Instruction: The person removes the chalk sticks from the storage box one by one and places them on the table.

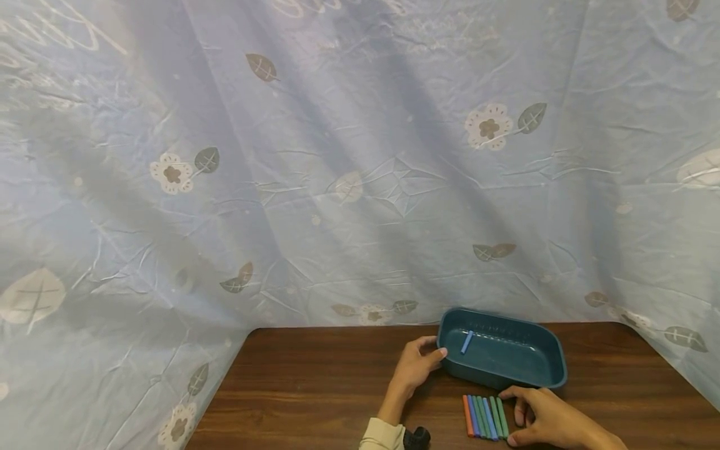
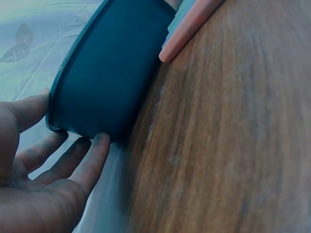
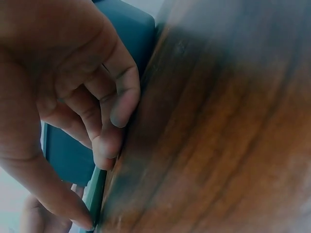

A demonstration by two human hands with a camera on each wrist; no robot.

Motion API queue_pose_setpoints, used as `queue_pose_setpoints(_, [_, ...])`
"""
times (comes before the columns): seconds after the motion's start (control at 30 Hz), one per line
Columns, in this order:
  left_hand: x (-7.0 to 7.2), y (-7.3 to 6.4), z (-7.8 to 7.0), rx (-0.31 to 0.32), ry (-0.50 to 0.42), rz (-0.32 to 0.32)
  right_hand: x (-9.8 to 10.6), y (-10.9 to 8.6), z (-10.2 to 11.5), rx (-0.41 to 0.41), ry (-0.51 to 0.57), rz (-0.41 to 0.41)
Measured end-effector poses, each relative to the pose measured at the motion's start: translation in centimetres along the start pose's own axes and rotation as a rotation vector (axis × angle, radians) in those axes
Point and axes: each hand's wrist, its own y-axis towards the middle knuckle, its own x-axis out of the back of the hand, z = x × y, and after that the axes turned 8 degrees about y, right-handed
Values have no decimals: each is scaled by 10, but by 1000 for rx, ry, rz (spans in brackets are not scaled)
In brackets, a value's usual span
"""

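Note:
A dark teal plastic basin (image 1: 506,377) stands at the back right of the table, one blue chalk stick (image 1: 467,342) lying inside. My left hand (image 1: 415,365) holds its left end, thumb over the rim and fingertips against the outer wall (image 2: 104,73). In front of the basin, several chalk sticks lie side by side: an orange one (image 1: 468,415) at the left, then blue and green ones. My right hand (image 1: 554,420) is at the right end of this row. Its thumb and fingertips touch the two ends of the outermost green chalk stick (image 3: 97,189).
A brown wood-grain table (image 1: 315,387) carries everything. Behind and beside it hangs a pale blue curtain (image 1: 349,237) with leaf and flower prints, close to the basin's far side. A black object (image 1: 416,437) sits by the left sleeve.

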Motion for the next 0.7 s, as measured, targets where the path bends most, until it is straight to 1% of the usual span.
queue_pose_setpoints(0.27, [1,-1,-1,6,1,6,-2,1,-2,74,23,3])
queue_pose_setpoints(0.5, [1,-1,-2,24,18,-5,-1,1,5,50,25,13])
queue_pose_setpoints(0.7, [2,-1,-3,35,11,-7,0,8,18,13,34,13])
